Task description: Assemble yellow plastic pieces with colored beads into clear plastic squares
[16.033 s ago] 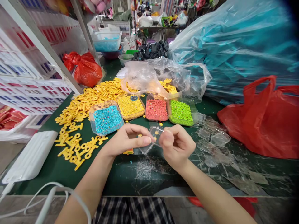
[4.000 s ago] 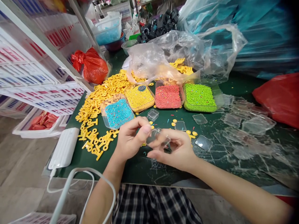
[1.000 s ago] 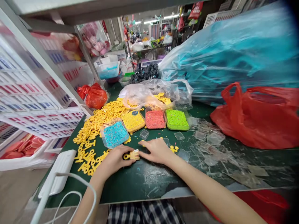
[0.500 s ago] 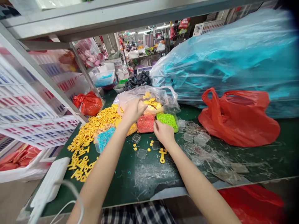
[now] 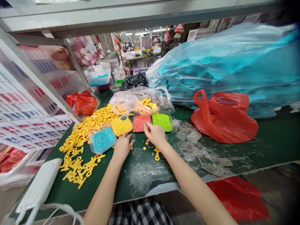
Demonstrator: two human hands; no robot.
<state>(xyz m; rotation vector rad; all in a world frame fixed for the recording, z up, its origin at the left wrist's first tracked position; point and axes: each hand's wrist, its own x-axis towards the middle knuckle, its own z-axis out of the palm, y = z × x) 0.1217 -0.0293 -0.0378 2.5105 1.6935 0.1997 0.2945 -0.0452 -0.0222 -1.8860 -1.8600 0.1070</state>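
Four shallow trays of tiny beads stand in a row on the green table: blue (image 5: 102,140), yellow (image 5: 121,125), red (image 5: 140,122) and green (image 5: 162,121). My left hand (image 5: 122,147) rests just in front of the yellow tray, fingers curled onto a small clear box (image 5: 132,137). My right hand (image 5: 155,135) lies beside it, fingertips pinched together at the near edge of the red tray; what they hold is hidden. A yellow key-shaped piece (image 5: 156,153) and a flat clear lid (image 5: 137,152) lie close below the hands.
A heap of yellow key-shaped pieces (image 5: 89,126) spreads to the left. Clear lids (image 5: 194,142) litter the right. Behind are a clear bag (image 5: 134,100), a red bag (image 5: 223,118) and a huge blue plastic bundle (image 5: 222,65). A drawer rack (image 5: 25,103) stands left.
My left hand has drawn back from the clear bag at the far side down to the small clear box. My right hand stays by the red tray. The camera has tilted up.
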